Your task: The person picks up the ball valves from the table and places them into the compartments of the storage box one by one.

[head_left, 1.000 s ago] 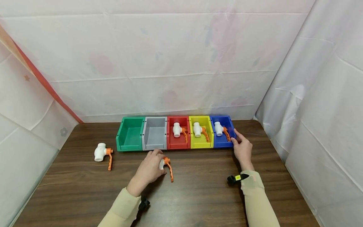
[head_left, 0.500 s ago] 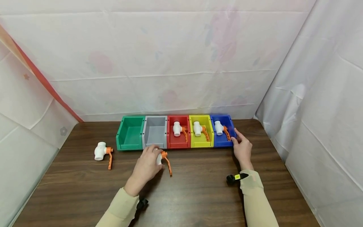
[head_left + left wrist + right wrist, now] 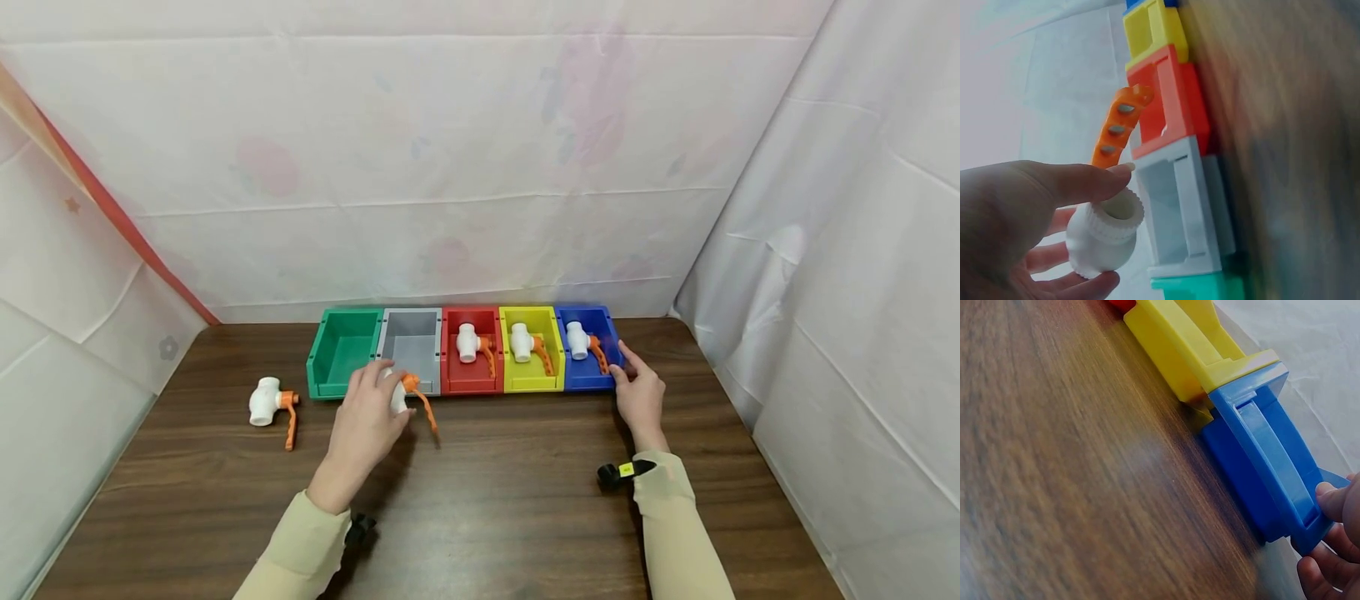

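Note:
My left hand [image 3: 363,423] holds a white ball valve [image 3: 397,398] with an orange lever, raised near the front of the grey bin [image 3: 415,340]. In the left wrist view the thumb lies across the valve's neck [image 3: 1100,240], with fingers round the far side and the lever sticking up past it. At the right end of the row, my right hand [image 3: 642,400] pinches the front corner of the blue bin [image 3: 588,382], thumb on the inside, as the right wrist view shows. Another ball valve [image 3: 264,402] lies on the table at left.
The red bin [image 3: 472,386], yellow bin [image 3: 533,384] and blue bin each contain one ball valve. Left of the grey bin stands the green bin [image 3: 351,337], with bare floors in both. A white printed curtain [image 3: 480,167] hangs behind the wooden table [image 3: 510,500].
My left hand has lifted the ball valve and carried it left and forward, from the table before the red bin to the front of the grey bin. The right hand stays put.

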{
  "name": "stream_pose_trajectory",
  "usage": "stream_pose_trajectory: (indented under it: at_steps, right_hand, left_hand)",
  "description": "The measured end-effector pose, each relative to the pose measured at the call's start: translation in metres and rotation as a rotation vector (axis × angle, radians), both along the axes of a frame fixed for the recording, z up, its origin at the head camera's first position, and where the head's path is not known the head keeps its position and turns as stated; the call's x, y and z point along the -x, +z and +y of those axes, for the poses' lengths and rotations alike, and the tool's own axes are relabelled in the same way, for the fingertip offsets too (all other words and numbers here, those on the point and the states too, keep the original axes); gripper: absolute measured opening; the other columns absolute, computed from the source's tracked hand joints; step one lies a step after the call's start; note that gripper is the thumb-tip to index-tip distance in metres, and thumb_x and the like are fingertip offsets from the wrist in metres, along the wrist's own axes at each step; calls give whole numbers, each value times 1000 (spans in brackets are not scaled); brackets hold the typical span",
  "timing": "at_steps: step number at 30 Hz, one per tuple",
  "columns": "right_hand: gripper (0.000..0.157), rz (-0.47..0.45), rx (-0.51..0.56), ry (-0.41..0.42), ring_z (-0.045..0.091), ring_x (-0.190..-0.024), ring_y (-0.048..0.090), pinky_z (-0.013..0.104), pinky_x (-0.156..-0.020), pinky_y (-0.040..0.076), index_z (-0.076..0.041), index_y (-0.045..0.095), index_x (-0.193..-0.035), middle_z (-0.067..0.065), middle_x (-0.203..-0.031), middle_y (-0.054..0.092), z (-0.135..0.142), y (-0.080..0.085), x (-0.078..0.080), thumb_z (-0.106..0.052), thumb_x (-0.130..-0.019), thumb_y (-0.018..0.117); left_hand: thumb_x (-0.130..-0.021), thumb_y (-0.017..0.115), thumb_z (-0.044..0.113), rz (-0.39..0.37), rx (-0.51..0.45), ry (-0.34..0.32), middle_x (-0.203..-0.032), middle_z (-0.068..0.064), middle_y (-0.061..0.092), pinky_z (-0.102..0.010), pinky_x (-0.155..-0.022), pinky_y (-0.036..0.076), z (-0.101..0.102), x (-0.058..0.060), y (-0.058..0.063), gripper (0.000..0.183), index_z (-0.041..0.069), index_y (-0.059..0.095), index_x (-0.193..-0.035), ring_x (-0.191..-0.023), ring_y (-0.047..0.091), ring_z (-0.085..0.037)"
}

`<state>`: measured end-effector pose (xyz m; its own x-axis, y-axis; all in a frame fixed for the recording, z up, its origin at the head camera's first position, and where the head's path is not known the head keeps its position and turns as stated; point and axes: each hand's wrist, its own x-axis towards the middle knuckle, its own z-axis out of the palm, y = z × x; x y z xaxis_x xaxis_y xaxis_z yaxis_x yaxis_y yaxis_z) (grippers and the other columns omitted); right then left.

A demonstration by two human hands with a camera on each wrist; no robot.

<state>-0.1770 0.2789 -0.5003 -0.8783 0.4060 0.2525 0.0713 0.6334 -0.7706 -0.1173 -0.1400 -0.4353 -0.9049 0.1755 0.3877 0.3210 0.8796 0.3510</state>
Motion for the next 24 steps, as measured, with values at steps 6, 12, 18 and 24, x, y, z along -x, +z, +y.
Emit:
stream_pose_trajectory:
  at_steps: [6, 12, 18, 24]
  right_hand:
    - [46, -1, 2, -2, 28, -79, 55, 37, -72, 42, -25, 58, -142, 14, -94, 67, 1, 0, -1, -17, -97, 66]
    - [46, -14, 7, -6, 28, -82, 56, 39, -75, 44, -26, 57, -143, 15, -97, 68, 0, 0, -1, -17, -98, 65]
    - [47, -8, 18, -3, 29, -82, 57, 41, -77, 45, -26, 57, -143, 16, -97, 68, 0, -1, 0, -16, -98, 66]
    - [47, 4, -4, 2, 27, -75, 55, 37, -68, 42, -25, 58, -142, 13, -91, 67, 2, -3, -1, -17, -97, 68]
  left_hand:
    - [-69, 91, 9, 106, -1, 18, -134, -22, 51, -59, -82, 54, -14, 5, 8, 56, -2, 68, -118, -123, 45, -43]
    - [-67, 91, 4, 189, -21, 38, -135, -23, 51, -62, -76, 54, -26, 10, 15, 57, -4, 68, -119, -122, 45, -45]
    - [-67, 91, 3, 243, -16, 46, -137, -22, 50, -63, -68, 54, -36, 18, 20, 58, -3, 68, -120, -125, 44, -45]
    - [-69, 89, 2, 286, 17, 46, -139, -22, 48, -57, -57, 56, -46, 26, 20, 59, -4, 66, -123, -127, 42, -44]
